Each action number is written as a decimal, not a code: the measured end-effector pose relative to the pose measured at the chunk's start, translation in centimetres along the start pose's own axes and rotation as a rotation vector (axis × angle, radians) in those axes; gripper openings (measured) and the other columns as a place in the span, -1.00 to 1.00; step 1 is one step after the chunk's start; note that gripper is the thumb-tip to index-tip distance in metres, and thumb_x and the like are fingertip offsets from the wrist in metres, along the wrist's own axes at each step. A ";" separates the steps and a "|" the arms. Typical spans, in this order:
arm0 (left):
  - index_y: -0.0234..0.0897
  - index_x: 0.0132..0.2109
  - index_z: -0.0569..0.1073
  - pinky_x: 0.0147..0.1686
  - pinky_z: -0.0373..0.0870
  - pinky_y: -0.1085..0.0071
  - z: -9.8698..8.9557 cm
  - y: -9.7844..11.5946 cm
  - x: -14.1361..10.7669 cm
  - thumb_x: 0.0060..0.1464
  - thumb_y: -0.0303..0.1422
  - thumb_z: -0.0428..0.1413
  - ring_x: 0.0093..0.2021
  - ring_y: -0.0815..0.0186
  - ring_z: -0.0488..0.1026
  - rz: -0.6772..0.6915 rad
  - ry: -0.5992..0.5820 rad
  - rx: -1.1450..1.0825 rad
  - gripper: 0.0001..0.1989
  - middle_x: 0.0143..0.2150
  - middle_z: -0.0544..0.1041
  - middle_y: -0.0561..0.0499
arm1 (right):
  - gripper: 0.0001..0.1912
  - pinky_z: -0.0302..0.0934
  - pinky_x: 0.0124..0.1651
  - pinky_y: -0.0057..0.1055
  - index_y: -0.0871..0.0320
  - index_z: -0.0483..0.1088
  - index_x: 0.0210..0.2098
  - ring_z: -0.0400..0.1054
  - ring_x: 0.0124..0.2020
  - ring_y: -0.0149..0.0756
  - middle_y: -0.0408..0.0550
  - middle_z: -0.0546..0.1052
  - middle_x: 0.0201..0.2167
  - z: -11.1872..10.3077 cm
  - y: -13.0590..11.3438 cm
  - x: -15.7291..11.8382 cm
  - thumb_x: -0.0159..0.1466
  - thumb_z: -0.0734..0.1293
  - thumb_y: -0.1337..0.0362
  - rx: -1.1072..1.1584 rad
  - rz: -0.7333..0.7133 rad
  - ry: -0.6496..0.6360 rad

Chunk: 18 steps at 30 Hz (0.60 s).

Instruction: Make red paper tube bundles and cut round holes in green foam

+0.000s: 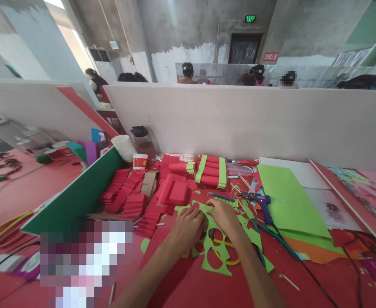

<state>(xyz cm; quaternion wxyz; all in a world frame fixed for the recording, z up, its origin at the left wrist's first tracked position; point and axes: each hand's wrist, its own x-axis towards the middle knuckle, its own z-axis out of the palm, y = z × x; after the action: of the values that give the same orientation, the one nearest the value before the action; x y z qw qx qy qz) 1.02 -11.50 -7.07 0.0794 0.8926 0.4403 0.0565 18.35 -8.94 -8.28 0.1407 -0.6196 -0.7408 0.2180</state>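
A sheet of light green paper (219, 266) with round holes cut in it lies before me on the red table. My left hand (188, 224) rests over its left part, fingers curled together onto the paper, thumb hidden. From the right, my right hand (223, 211) bends its fingers onto the upper edge of the same paper. Scissors with yellow handles (235, 261) lie partly under the cut paper. Right of my right hand is a blue glue gun (265, 208), near pliers with teal handles (279, 237).
Stacked red folded paper (132, 207) and red paper rolls (211, 171) with green bands lie behind my hands. A green board (75, 194) stands left. Green sheets (290, 201) lie right. A cup (140, 161) and a bottle (142, 139) stand by the white partition (239, 124).
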 end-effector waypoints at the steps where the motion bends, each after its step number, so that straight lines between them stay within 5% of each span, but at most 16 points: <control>1: -0.27 -0.13 0.47 0.00 0.27 0.19 -0.1 0.1 0.1 0.28 -0.40 -0.05 -0.06 0.14 0.40 0.003 -0.007 0.001 -0.80 -0.11 0.50 -0.11 | -0.73 0.16 0.03 -0.38 0.08 0.46 -0.01 0.43 0.04 -0.16 -0.01 0.59 -0.05 0.0 0.0 0.0 0.30 0.34 0.27 0.000 0.000 0.000; 18: -0.26 -0.18 0.46 -0.06 0.31 0.26 0.7 -0.9 0.5 0.29 -0.36 -0.04 -0.09 0.18 0.37 0.038 0.017 -0.011 -0.82 -0.11 0.42 -0.10 | -0.72 0.19 0.05 -0.36 0.12 0.47 0.01 0.44 0.02 -0.17 0.03 0.58 -0.03 0.0 0.3 0.3 0.33 0.28 0.33 0.008 -0.029 0.014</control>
<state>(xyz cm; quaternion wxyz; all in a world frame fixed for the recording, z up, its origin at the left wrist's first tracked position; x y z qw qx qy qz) 0.75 -10.63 -7.92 0.0795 0.8999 0.4234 0.0680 18.53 -8.62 -8.45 0.1516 -0.6096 -0.7479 0.2144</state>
